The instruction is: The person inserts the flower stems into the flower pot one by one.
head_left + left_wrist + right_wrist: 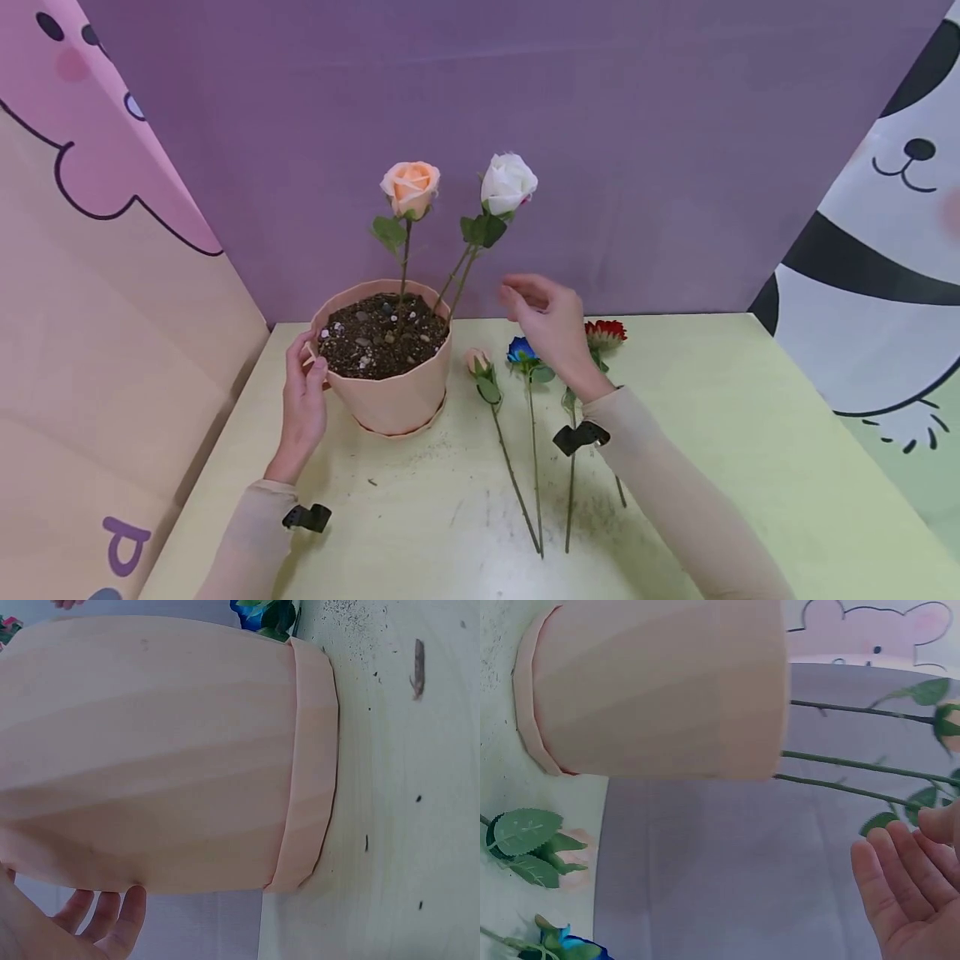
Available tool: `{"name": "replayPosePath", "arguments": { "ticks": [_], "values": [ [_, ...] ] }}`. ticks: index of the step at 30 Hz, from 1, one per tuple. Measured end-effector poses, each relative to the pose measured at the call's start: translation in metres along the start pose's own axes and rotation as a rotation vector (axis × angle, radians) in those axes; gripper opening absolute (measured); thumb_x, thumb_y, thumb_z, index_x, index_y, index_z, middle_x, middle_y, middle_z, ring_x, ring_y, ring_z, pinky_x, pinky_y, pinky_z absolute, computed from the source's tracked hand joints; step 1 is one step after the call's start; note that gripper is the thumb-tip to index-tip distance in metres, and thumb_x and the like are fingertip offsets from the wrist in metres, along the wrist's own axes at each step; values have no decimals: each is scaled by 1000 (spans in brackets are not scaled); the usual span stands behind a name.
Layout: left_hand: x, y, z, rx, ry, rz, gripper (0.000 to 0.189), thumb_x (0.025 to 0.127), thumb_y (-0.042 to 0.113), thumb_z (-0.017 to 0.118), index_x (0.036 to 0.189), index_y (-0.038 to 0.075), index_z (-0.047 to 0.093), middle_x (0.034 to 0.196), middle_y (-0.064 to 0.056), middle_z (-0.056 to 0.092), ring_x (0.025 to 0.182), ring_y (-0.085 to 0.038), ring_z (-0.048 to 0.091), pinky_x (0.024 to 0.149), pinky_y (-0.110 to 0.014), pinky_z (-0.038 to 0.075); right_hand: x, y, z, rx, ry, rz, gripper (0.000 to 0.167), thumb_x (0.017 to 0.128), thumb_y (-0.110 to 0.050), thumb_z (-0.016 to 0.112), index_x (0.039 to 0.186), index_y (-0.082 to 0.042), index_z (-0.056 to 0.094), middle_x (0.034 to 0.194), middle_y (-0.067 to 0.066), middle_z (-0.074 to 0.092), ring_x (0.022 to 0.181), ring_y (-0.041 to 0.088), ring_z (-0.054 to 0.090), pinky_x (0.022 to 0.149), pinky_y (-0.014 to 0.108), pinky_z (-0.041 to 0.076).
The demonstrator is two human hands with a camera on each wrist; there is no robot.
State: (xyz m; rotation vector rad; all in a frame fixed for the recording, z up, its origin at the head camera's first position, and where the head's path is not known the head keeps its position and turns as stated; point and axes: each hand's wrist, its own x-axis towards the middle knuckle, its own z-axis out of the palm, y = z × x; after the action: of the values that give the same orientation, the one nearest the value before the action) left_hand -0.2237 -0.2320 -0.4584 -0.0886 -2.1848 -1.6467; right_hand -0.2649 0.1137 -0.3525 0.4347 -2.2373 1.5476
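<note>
A pink flower pot holds dark soil. A peach rose and a white rose stand in it, and a second stem rises beside the white rose's. At the pot's left rim my left hand grips the side, its fingertips against the wall in the left wrist view. My right hand hovers right of the stems, fingers loosely bent, nothing visible in it. Below it on the table lie a pale pink rose, a blue flower and a red flower, partly covered by the forearm.
The pale table carries scattered soil crumbs around the cut stems. A purple backdrop stands close behind the pot. Cartoon-printed panels rise at left and right, a panda on the right one.
</note>
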Motion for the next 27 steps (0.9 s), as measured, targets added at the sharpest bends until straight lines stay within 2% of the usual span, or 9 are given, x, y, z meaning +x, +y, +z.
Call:
{"name": "replayPosePath", "arguments": {
  "ticks": [4, 6, 11, 13, 14, 19, 27],
  "values": [
    [1, 0, -1, -7, -8, 6, 51, 116, 26, 33, 166, 18, 26, 162, -22, 36, 140, -38, 49, 96, -17, 44, -7, -3, -16, 28, 2, 34, 30, 104, -20, 71, 128, -3, 75, 116, 20, 79, 76, -4, 73, 74, 19, 61],
    [2, 0, -1, -8, -8, 9, 51, 116, 26, 33, 166, 18, 26, 162, -22, 37, 140, -38, 49, 95, -16, 44, -10, -2, -24, 27, 11, 39, 30, 104, -22, 70, 128, -3, 74, 116, 21, 79, 77, -5, 73, 64, 20, 59],
    [1, 1, -1, -6, -1, 2, 51, 116, 24, 33, 166, 17, 26, 158, -23, 38, 138, -36, 50, 95, -17, 44, -15, 5, -42, -1, 35, 39, 32, 104, -27, 71, 127, -5, 75, 115, 22, 79, 78, -5, 74, 62, 19, 58],
    [0, 1, -1, -7, 2, -1, 51, 116, 23, 33, 166, 17, 26, 158, -23, 38, 138, -36, 49, 95, -17, 43, -17, 10, -49, -7, 40, 37, 32, 105, -26, 70, 126, -3, 74, 115, 23, 79, 78, -4, 74, 72, 19, 60],
    [0, 1, -1, -8, 3, -1, 51, 116, 23, 33, 166, 17, 26, 158, -23, 38, 138, -36, 49, 95, -17, 43, -19, 12, -53, -10, 44, 41, 31, 105, -25, 70, 126, -3, 74, 115, 24, 78, 78, -4, 74, 73, 19, 61],
    [1, 1, -1, -18, 5, 7, 50, 116, 22, 33, 166, 17, 27, 156, -24, 39, 138, -35, 49, 94, -14, 44, -29, 28, -68, -34, 61, 107, 32, 105, -23, 70, 128, -2, 73, 114, 24, 78, 83, -2, 74, 76, 21, 62],
    [0, 1, -2, -9, -14, 7, 51, 116, 23, 32, 166, 18, 25, 160, -24, 37, 140, -38, 49, 95, -14, 43, -52, 63, -93, -108, 48, 221, 40, 106, -29, 67, 136, -1, 69, 126, 26, 74, 82, -8, 71, 73, 19, 61]
  ]
}}
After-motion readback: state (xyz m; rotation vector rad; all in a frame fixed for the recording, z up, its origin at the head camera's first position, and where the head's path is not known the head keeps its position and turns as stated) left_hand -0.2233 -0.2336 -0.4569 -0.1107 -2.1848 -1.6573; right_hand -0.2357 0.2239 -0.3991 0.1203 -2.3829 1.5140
